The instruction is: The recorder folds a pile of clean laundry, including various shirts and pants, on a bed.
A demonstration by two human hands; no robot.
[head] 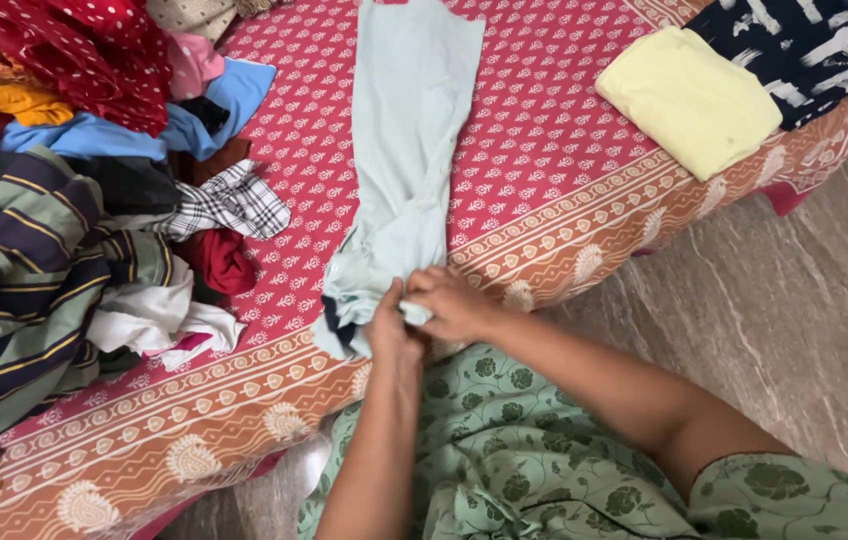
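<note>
A pale mint garment (407, 130) lies folded lengthwise into a long strip on the red patterned bedsheet (544, 170). Its near end, with a dark collar edge showing, hangs at the bed's front edge. My left hand (391, 322) and my right hand (452, 303) meet at that near end, both pinching the pale fabric between fingers. The hands touch each other over the cloth.
A heap of unfolded clothes (74, 190) fills the left of the bed: striped, red dotted, blue, checked and white pieces. A folded yellow garment (689, 98) and a folded dark blue patterned one (799, 50) lie at the right. Marbled floor (774, 320) lies beyond the bed's corner.
</note>
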